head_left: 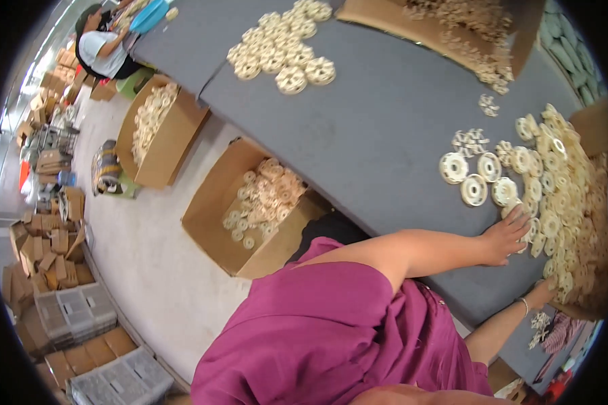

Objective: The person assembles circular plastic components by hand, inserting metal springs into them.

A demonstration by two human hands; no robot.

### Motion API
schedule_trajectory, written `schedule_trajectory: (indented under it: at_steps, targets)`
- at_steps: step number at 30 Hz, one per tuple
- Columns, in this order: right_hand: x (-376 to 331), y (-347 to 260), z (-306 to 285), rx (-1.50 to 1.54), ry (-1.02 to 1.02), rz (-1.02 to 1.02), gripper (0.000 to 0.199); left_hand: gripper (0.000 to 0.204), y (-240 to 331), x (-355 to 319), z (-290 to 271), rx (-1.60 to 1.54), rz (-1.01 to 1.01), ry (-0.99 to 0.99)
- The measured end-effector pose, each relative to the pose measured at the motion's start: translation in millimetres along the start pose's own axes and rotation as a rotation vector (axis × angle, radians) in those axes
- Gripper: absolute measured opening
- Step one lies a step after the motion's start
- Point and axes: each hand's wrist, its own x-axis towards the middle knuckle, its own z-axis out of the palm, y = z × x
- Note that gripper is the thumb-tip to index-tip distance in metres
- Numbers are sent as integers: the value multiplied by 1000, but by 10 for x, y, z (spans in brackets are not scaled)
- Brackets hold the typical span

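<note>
My left hand [506, 237] lies palm down at the near edge of a pile of cream plastic wheel-shaped parts [566, 192], its fingers stretched over the nearest ones. Just beyond its fingertips, several round cream wheels [473, 190] rest separately on the grey table, with small star-shaped cream pieces [470, 141] beside them. My right hand [544, 291], with a bracelet at the wrist, reaches into the lower edge of the same pile. Its fingers are largely hidden among the parts, so what they hold does not show.
A cluster of assembled wheels [280, 44] sits farther along the grey table [331, 135]. At the far edge lies a cardboard box [398, 27] of small pieces. Boxes of parts [213, 202] [162, 145] stand on the floor. Another person [105, 47] works at the far left.
</note>
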Motion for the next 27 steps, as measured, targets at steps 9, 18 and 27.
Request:
schedule_trajectory:
  at_steps: [9, 18, 27]
  targets:
    - [-189, -1038, 729, 273, -75, -621, 87, 32, -768, -69, -280, 175, -82, -54]
    - [-1943, -2276, -136, 710, -518, -427, 48, 27, -1502, -648, -696, -73, -136, 118]
    - [-1830, -1939, -548, 1198, -398, -231, 27, 42, -1555, -497, -1295, -31, -226, 39]
